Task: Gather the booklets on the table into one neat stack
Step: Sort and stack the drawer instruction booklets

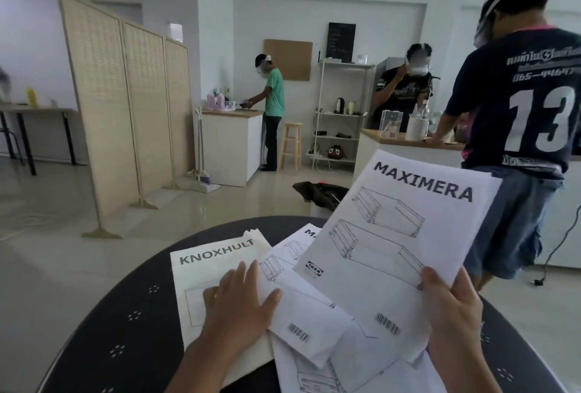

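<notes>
You're standing at a round dark desk [132,314] dotted with small white marks, in a bright white room with a pale tiled floor. A folding wicker screen [125,103] stands off to your left, and other people are busy at white counters and a wire shelf behind.

Your right hand [452,314] has its grip closed on the lower right corner of the MAXIMERA booklet [399,235], thumb on the cover, holding it lifted and tilted above the desk. Its long axis runs up and away from that grip, leaning a little to the right.

Your left hand [239,301] lies flat and spread – holding nothing, palm pressing down on the KNOXHULT booklet [204,267], with its fingertips reaching over the edge of the loose sheets [301,314] next to it. That booklet lies flat under the left grip, its long axis roughly running away from you.

Between your two grips the other MAXIMERA booklets and sheets lie fanned and overlapping at different angles, directly below the one you hold. How many there are I can't tell.

What the next move turns on, as I judge it – the pile lies down and to the left of your right grip, nearer your left hand, and the lifted booklet is skewed against it. You'd need to swing its long axis parallel to the KNOXHULT cover before lowering it, or the stack will stay ragged
</notes>
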The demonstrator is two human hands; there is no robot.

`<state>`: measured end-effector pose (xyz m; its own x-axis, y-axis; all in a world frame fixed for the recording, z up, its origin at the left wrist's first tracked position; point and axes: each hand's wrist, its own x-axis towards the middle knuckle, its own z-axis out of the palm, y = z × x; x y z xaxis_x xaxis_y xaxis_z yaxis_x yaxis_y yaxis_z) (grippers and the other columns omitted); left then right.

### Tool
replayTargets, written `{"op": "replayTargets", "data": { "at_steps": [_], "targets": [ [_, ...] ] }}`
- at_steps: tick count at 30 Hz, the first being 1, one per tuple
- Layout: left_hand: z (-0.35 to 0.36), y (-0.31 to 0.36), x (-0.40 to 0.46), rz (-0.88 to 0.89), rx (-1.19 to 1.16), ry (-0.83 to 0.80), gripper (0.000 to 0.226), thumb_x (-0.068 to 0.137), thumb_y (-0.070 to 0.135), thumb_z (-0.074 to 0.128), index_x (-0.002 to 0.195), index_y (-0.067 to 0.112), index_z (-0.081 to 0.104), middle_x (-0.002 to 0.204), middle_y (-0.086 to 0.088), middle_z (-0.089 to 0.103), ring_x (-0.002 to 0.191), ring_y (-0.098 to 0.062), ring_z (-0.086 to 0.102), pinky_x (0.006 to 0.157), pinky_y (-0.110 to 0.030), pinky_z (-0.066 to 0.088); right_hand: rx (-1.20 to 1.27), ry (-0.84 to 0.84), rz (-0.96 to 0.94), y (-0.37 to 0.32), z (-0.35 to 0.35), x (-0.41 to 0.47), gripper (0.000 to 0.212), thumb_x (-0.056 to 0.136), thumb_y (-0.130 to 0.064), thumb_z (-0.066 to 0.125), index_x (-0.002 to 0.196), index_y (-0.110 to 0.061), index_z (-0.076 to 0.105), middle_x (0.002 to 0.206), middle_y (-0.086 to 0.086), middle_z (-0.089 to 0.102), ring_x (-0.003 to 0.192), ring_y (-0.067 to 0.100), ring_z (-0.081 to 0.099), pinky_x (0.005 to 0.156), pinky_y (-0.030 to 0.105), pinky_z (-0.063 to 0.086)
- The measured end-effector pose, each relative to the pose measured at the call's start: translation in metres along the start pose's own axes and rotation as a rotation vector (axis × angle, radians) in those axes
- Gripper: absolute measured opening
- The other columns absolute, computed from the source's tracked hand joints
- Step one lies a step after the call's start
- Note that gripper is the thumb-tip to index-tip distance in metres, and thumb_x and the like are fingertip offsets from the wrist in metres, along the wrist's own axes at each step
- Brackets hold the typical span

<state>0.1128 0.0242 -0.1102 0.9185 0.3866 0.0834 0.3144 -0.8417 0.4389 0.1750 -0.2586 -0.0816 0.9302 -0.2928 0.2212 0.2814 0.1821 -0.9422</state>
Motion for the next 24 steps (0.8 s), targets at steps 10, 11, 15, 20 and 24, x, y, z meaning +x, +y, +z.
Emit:
{"op": "replayTargets", "data": {
  "at_steps": [10, 11, 15, 20, 24],
  "targets": [
    [-0.031, -0.002, -0.011, -0.163, -0.349, 0.144, 0.04, 0.076, 0.046, 0.079, 0.111, 0.03, 0.069, 0.108, 0.004, 0.07, 0.096, -0.017, 0.068, 0.088, -0.037, 0.054, 0.042, 0.063, 0.0, 0.005, 0.007, -0.002, 0.031, 0.102, -0.009, 0.056, 0.096, -0.034, 0.074, 0.077, -0.022, 0.079, 0.065, 0.002, 0.073, 0.068, 0.03, 0.053],
    [-0.035, -0.003, -0.012, -0.165, -0.395, 0.166, 0.019, 0.078, 0.037, 0.079, 0.094, 0.034, 0.069, 0.099, 0.006, 0.072, 0.084, -0.013, 0.068, 0.081, -0.035, 0.057, 0.034, 0.062, 0.004, 0.005, 0.007, -0.002, 0.031, 0.102, -0.01, 0.056, 0.097, -0.034, 0.074, 0.078, -0.022, 0.079, 0.07, 0.008, 0.073, 0.069, 0.031, 0.054],
    [-0.044, -0.009, -0.009, -0.177, -0.523, 0.083, 0.023, 0.089, 0.01, 0.066, 0.087, 0.03, 0.055, 0.096, 0.01, 0.066, 0.076, -0.013, 0.066, 0.056, -0.029, 0.056, -0.008, 0.067, 0.017, 0.004, 0.009, 0.0, 0.025, 0.104, -0.013, 0.056, 0.105, -0.032, 0.072, 0.076, -0.024, 0.078, 0.08, 0.02, 0.072, 0.066, 0.032, 0.056],
    [-0.052, -0.025, -0.009, -0.197, -0.75, -0.215, 0.045, 0.085, -0.009, 0.065, 0.117, 0.02, 0.054, 0.113, -0.009, 0.073, 0.093, -0.032, 0.075, 0.081, -0.047, 0.062, -0.037, 0.047, 0.064, 0.007, 0.008, 0.001, 0.021, 0.104, -0.015, 0.055, 0.108, -0.028, 0.071, 0.071, -0.024, 0.078, 0.074, 0.019, 0.071, 0.057, 0.027, 0.054],
    [-0.05, -0.02, -0.009, -0.163, -0.801, -0.247, 0.043, 0.079, -0.012, 0.068, 0.114, 0.014, 0.067, 0.095, -0.009, 0.082, 0.084, -0.032, 0.079, 0.073, -0.043, 0.063, -0.069, 0.016, 0.076, 0.01, 0.009, 0.002, 0.031, 0.103, -0.014, 0.057, 0.091, -0.036, 0.076, 0.072, -0.018, 0.079, 0.073, 0.024, 0.072, 0.064, 0.033, 0.056]
  ]
}}
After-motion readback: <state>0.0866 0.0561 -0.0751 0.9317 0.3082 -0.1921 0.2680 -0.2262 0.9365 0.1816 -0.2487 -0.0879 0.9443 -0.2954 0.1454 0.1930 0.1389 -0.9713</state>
